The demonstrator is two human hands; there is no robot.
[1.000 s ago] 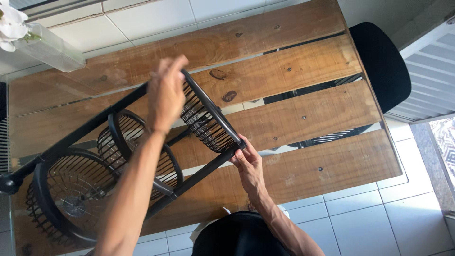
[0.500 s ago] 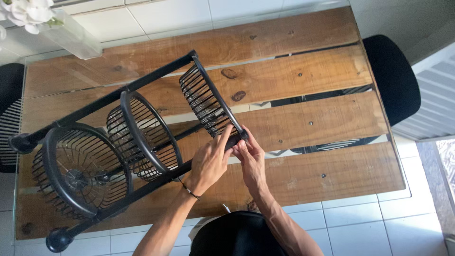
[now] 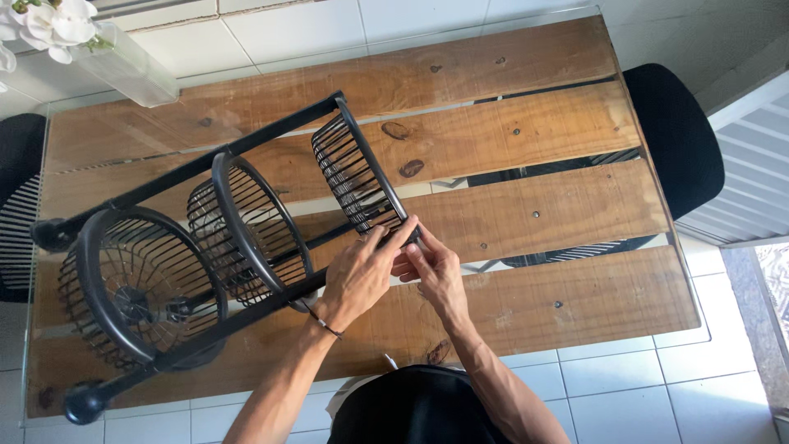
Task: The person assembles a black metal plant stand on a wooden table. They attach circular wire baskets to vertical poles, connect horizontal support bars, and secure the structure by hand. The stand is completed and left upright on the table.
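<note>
pinching at the near rim of the rightmost basket, the left hand (image 3: 359, 275) has its fingers bent together and its fingertips on the wire edge, a thin band round the wrist. the right hand (image 3: 436, 275) sits just beside it, fingers curled and closed on the same spot where the rim meets the black rack (image 3: 246, 177)'s pole; what lies between its fingertips is too small to tell. the rack lies on its side across the wooden slat table (image 3: 559, 205), its poles running from lower left to upper right. three round wire baskets stand on edge along it: the nearest basket (image 3: 140, 284) at the left, the middle basket (image 3: 246, 230), and the rightmost basket (image 3: 357, 177). all three show only bare wire. a dark chair (image 3: 678, 136) stands at the table's right end. farthest off, at the top left corner, a clear vase (image 3: 123, 66) holds white flowers (image 3: 53, 20).
</note>
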